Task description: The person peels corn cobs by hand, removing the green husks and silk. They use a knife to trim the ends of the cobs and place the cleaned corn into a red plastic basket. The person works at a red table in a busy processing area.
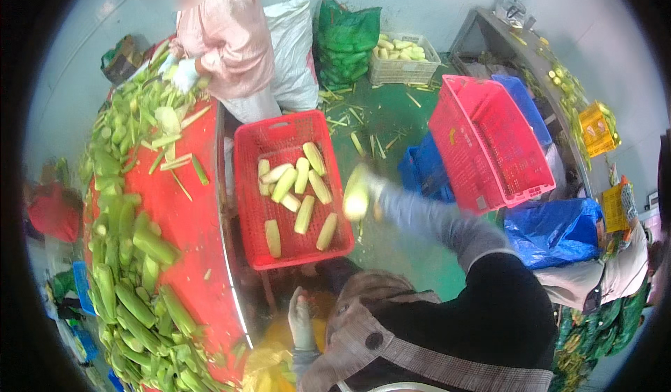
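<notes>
While our right hand (377, 188), blurred by motion, grips a pale green corn ear (356, 193) just beyond the right rim of the red plastic crate (297, 243), we hold our left hand (301, 322) loosely open and seemingly empty near the crate's lower edge. More trimmed ears (304, 214) lie scattered in that crate. On our left, leafy green ears (135, 304) crowd the red tabletop (189, 217), where a co-worker (234, 39) handles leaves at the far end.

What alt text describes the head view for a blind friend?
A person's right hand holds a pale green vegetable beside a red crate of similar ones; the left hand holds nothing visible. At left, green vegetables lie heaped on a red table near a co-worker.
</notes>
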Available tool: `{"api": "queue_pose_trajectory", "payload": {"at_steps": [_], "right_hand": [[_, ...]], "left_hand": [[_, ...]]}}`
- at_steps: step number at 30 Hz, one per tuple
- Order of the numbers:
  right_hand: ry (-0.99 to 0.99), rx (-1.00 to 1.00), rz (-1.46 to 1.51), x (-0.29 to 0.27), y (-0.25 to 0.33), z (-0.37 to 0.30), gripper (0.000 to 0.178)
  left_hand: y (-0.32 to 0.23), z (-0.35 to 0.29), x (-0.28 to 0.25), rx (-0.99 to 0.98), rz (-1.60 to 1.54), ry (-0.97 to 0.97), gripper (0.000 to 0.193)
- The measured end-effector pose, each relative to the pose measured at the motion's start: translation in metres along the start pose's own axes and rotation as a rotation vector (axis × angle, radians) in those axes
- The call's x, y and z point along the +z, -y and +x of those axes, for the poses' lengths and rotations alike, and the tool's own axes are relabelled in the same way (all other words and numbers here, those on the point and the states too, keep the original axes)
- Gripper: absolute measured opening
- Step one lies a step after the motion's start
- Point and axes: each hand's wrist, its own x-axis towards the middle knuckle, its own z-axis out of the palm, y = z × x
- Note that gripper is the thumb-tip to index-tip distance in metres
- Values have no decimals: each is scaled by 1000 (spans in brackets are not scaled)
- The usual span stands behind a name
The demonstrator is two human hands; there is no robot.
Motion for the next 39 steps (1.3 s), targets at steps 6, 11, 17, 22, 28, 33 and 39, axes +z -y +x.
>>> {"api": "queue_pose_trajectory", "payload": {"at_steps": [6,11,17,22,28,33,39], "right_hand": [[-271,-655,-395,-42,254,54,51],[-28,-842,-1462,24,64,90,37],[764,-821,-1789,50,-172,39,33],[1105,-847,-1773,220,-252,-53,42],[813,-520,-1509,438,-358,-21,52],[510,-24,-1177,513,-455,-16,69],[521,-14,-1103,529,-496,22,55]], "left_hand": [[-30,-20,-9,152,-147,-117,61],[-16,-59,-6,199,-249,-223,58],[23,-148,-16,231,-422,-537,54],[62,-197,-28,221,-390,-861,62],[35,-207,-47,160,-559,-1190,63],[10,-193,-64,159,-609,-1322,60],[7,-189,-73,127,-640,-1369,69]]}}
